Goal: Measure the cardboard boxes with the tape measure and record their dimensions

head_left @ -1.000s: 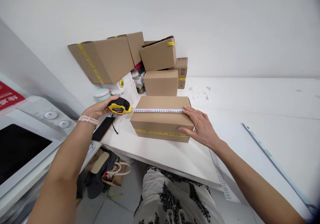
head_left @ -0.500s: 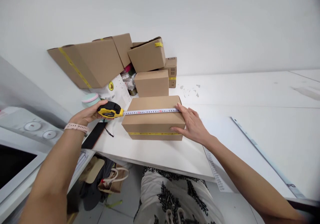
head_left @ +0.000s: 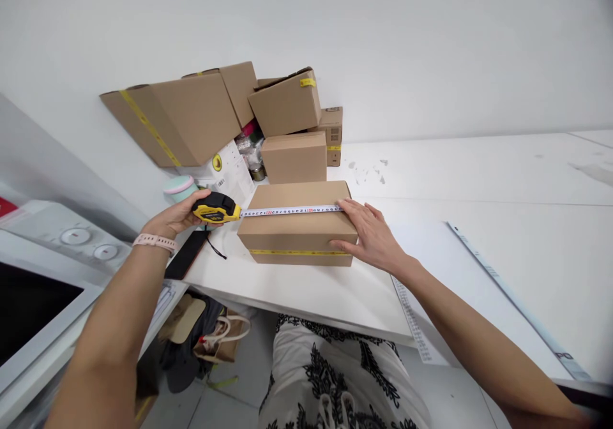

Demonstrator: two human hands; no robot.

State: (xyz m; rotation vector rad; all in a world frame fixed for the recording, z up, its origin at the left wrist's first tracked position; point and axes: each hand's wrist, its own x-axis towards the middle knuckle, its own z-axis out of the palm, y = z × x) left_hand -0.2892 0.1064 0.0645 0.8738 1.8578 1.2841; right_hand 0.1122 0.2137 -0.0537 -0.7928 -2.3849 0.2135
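Observation:
A closed brown cardboard box (head_left: 297,234) with a yellow tape strip along its front lies on the white table. My left hand (head_left: 184,210) is closed around a black and yellow tape measure (head_left: 215,208), just off the box's left end. From its case, the white blade (head_left: 290,210) stretches across the box top to the right edge. There my right hand (head_left: 371,232) grips the box's right end, fingers over the top and the blade's end, thumb on the front face. The fingers hide the blade's tip.
Several cardboard boxes (head_left: 294,158) are stacked behind, against the wall. A mint-green lidded cup (head_left: 179,188) and a black flat object (head_left: 186,255) lie to the left, near a white appliance (head_left: 90,240). White sheets (head_left: 431,269) and a long strip (head_left: 512,298) lie to the right.
The whole view has shifted slightly, so things appear a little farther right. Both hands, the tape measure and the box keep the same arrangement.

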